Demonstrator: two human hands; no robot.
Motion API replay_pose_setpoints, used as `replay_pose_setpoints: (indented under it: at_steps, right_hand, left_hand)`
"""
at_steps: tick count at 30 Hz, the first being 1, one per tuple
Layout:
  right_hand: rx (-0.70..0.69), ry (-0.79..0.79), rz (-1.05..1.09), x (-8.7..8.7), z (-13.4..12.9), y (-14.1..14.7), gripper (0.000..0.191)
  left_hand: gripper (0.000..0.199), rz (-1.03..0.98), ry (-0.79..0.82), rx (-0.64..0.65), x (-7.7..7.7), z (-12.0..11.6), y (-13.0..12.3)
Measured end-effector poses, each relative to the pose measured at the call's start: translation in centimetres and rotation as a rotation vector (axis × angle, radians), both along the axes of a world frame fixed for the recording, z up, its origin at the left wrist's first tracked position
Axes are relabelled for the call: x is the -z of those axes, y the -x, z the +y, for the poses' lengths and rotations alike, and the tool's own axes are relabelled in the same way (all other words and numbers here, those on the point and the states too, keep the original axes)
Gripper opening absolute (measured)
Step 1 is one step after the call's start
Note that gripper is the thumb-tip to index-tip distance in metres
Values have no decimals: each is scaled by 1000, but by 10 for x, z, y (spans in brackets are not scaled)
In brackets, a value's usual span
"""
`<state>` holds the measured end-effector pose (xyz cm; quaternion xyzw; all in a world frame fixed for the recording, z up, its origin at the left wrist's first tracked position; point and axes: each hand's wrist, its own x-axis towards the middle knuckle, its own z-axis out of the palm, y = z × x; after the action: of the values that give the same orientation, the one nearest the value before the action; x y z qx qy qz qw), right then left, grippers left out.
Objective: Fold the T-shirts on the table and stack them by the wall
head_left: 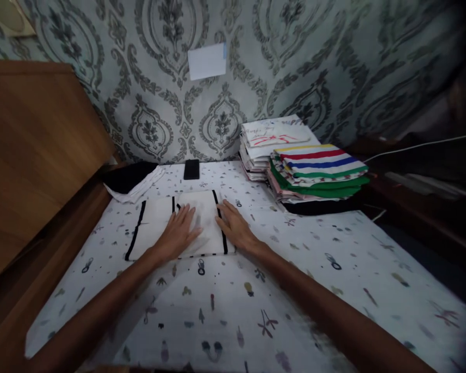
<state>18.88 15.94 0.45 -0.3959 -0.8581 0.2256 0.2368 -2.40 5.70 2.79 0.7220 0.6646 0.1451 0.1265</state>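
Dim light, right edge nearly black, soft blur, stretched margins

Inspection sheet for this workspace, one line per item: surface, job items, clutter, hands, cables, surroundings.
Surface: white sheet with a scattered print.
Job items: folded white cloth with black stripes, lying flat under the hands.
Clutter: striped stack and white stack side by side at far right; black-and-white cloth at far left; black slab, possibly a phone, near the wall.
Hands: left hand open on the cloth; right hand open at its right stripe.
Cables: white cord at right, beyond the stacks; ends not visible.
Surroundings: patterned wall with white paper on it; wooden panel at left; right side too dark to tell.
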Motion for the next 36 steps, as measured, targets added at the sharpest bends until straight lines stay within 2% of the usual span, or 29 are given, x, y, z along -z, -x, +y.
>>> replay_pose_setpoints:
  at_steps: [5,9,13,15,17,20,23,26,29,32,36]
  right_hand:
    - [32,5,-17,0,-18,-20,54]
    - [-5,-90,-38,1,-39,-17,57]
    - [-47,-99,-179,4,-51,-12,60]
    - [-47,-83,-223,3,-53,-13,61]
    - [-42,-84,-236,1,-55,-14,60]
    - [-55,-130,-233,-3,-61,-16,55]
    - [-105,-201,-228,-6,-67,-18,49]
    - [-182,-264,-212,-4,-70,-19,44]
    - [-218,-288,-188,0,-70,-20,40]
    - [-216,-293,-169,4,-67,-20,39]
    - [-215,-295,-149,6,-66,-20,39]
  left_hand:
    - [65,-41,-129,-125,-4,47,19]
    - [63,42,-205,-127,4,70,15]
    - [63,176,-71,-51,12,76,-3]
    - [64,218,-2,-51,12,78,-10]
    - [65,233,-3,-44,8,83,-16]
    - [60,180,-66,14,0,100,-27]
    - [52,102,-65,-6,-7,131,-35]
    - [39,71,-24,-37,-12,164,-35]
    - [24,25,9,-9,-15,189,-29]
    - [14,-25,22,36,-17,202,-23]
    - [15,-80,6,50,-15,209,-22]
